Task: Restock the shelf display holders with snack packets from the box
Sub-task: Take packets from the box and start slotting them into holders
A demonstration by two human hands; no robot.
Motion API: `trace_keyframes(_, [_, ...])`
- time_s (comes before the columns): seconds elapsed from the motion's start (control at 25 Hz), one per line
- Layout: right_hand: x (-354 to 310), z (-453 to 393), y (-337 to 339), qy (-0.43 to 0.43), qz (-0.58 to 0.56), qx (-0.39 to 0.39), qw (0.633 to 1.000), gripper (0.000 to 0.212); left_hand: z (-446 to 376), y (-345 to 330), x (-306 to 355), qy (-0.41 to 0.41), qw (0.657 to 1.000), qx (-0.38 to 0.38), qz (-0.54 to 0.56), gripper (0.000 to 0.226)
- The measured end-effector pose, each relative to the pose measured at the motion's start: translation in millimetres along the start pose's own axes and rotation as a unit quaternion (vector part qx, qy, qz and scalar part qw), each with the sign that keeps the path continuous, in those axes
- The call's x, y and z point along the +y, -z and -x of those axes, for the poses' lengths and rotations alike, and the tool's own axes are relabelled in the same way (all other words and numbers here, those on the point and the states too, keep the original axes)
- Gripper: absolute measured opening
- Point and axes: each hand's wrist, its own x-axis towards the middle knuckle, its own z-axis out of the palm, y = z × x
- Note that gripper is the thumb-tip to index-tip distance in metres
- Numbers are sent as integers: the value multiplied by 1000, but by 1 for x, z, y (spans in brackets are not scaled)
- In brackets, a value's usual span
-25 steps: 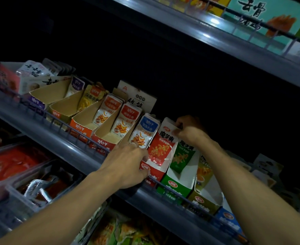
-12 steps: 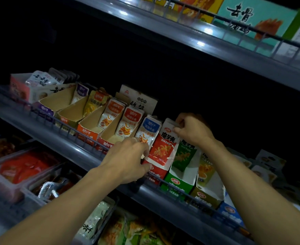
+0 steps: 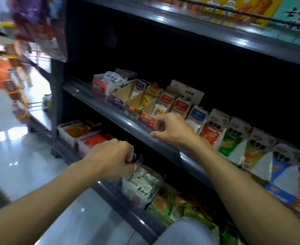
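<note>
Two loosely curled hands, left (image 3: pixel 113 157) and right (image 3: pixel 172 130), both gripping nothing, before one shelf (image 3: pixel 110 114) of display holders (image 3: pixel 146 119).

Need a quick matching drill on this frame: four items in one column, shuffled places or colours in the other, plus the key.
Column 1
1. left hand
2. right hand
3. blue-topped packet
4. green display holder

Column 2
A. in the middle shelf's row, beside a red-and-white holder on its right
B. in front of the lower shelf's trays
C. at the middle shelf's front edge
D. between the red-and-white holder and a yellow one

Pairs: 1-B, 2-C, 3-A, 4-D
</note>
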Motion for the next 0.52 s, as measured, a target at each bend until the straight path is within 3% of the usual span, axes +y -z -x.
trace_keyframes(0.28, [-141,-35,-95,109,-69,-89,988,16,115,-26,-111,128,991,-20,-18,28])
trace_keyframes(0.52, [-258,-71,-200,206,-99,-170,958,16,200,-72,-189,284,959,-3,3,30])
